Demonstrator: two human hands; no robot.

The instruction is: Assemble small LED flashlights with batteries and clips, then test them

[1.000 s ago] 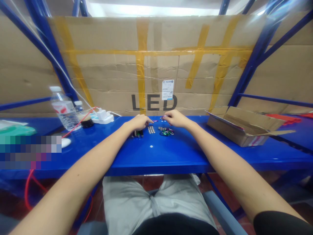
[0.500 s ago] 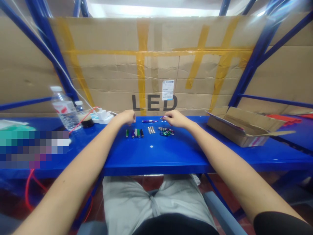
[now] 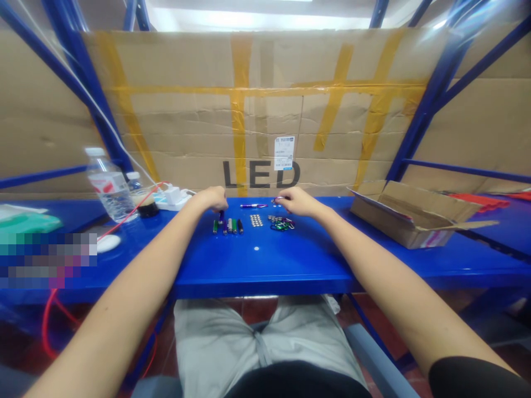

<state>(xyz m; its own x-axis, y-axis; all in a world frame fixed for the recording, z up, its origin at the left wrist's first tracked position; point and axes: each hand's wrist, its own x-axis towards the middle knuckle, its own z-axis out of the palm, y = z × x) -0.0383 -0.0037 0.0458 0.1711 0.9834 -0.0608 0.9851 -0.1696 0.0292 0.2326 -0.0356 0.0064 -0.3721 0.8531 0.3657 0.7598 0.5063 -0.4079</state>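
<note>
My left hand (image 3: 213, 198) is closed, its fingertips pinching a dark purple tube (image 3: 221, 216) that points down at the table. Just below it stands a row of small metal tubes: a green tube (image 3: 215, 226), a silver tube (image 3: 230, 226) and a black tube (image 3: 240, 226) among them. My right hand (image 3: 297, 201) is closed on a small purple piece with a shiny metal end (image 3: 282, 198); its kind is too small to tell. Between the hands lies a purple pen-shaped tube (image 3: 254, 206). Nearer me are a grid of silver button cells (image 3: 256, 220) and a pile of coloured carabiner clips (image 3: 282, 223).
On the right is an open cardboard box (image 3: 415, 215). To the left stand a water bottle (image 3: 108, 185), a smaller bottle with dark liquid (image 3: 145, 204) and a white power strip (image 3: 174, 198); a red cable (image 3: 135, 209) runs past them. Cardboard (image 3: 186, 127) closes off the back.
A dark purple tube now shows beneath my left fingers, where none was visible before. My right hand holds nearly the same place. The view has shifted slightly.
</note>
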